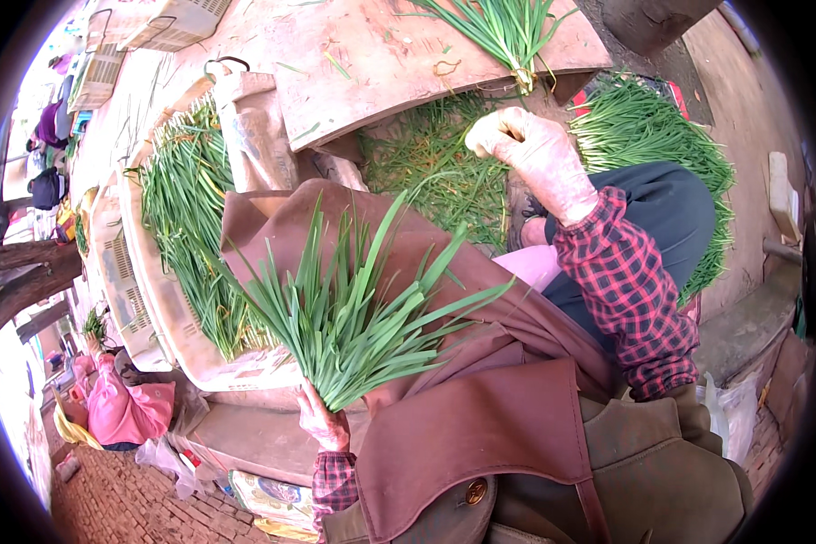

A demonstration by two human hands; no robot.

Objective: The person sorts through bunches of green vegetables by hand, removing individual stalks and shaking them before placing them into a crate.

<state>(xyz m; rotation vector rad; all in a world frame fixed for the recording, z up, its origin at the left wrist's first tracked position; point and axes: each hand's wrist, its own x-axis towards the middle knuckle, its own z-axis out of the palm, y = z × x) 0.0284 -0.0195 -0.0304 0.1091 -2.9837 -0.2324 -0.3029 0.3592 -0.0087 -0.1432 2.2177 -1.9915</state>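
My left hand (325,424) is closed round the lower end of a bunch of green chives (354,317), whose long flat leaves fan out over my brown apron (480,399). My right hand (539,159) is raised beside the low wooden table, fingers curled in; whether anything sits between them cannot be made out. Just beyond it, another bunch of chives (503,36) lies on the table (381,68), its stalk ends at the near edge. A large heap of chives (648,136) is to the right of that hand, past my knee.
On the left stands a pale plastic crate (136,227) full of chives. Loose leaf scraps (444,168) litter the ground under the table. Other crates (177,27) are at the far left. A person in pink (131,403) sits at the left, holding greens. A tree trunk (27,272) is there too.
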